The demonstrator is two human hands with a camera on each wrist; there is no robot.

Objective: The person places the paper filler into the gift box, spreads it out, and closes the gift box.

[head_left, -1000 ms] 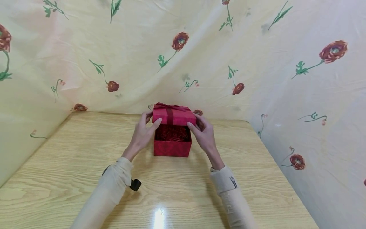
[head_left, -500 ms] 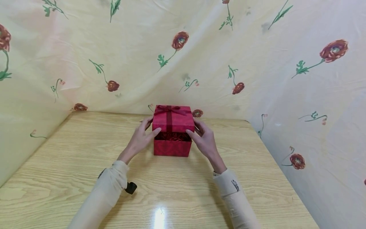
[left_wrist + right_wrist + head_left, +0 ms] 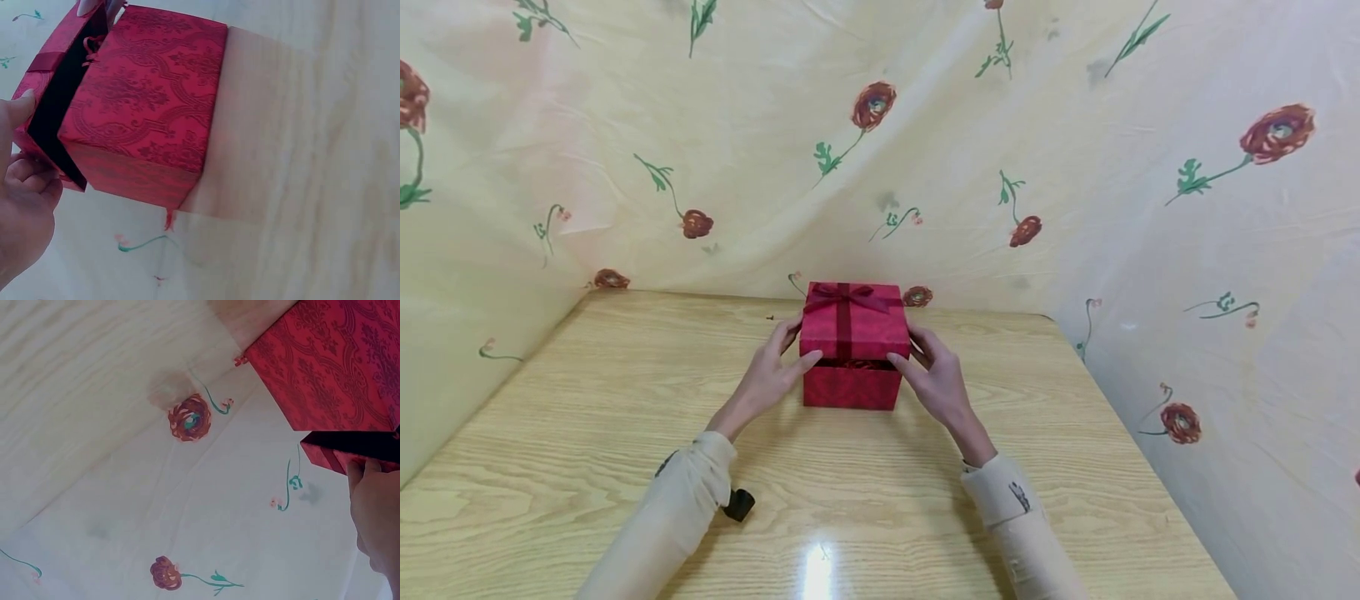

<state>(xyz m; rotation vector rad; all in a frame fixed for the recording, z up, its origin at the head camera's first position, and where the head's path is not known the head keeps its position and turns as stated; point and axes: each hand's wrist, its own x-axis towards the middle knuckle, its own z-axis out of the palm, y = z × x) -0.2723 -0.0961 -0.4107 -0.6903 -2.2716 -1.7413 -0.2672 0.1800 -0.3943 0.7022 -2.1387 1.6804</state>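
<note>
A red patterned gift box (image 3: pixel 852 389) stands on the wooden table, with red shredded filler showing in the narrow gap under its lid. The box lid (image 3: pixel 872 329), pink-red with a dark red ribbon bow (image 3: pixel 846 295), is held just above the box. My left hand (image 3: pixel 767 375) grips the lid's left side, thumb on the front edge; the left wrist view shows the fingers curled at its rim (image 3: pixel 42 128). On the opposite side my right hand (image 3: pixel 942 383) grips the lid, thumb at the front corner. In the right wrist view, its fingers pinch the lid rim (image 3: pixel 328 456).
A floral cloth (image 3: pixel 760 158) hangs behind and beside the wooden table (image 3: pixel 850 483). Next to my left sleeve is a small black object (image 3: pixel 740 505), its kind unclear. A tiny dark bit (image 3: pixel 770 317) lies near the table's back edge.
The lid has come down and toward me over the box, levelling out from its earlier tilt. The gap showing the filler has narrowed. Both hands have moved down with the lid.
</note>
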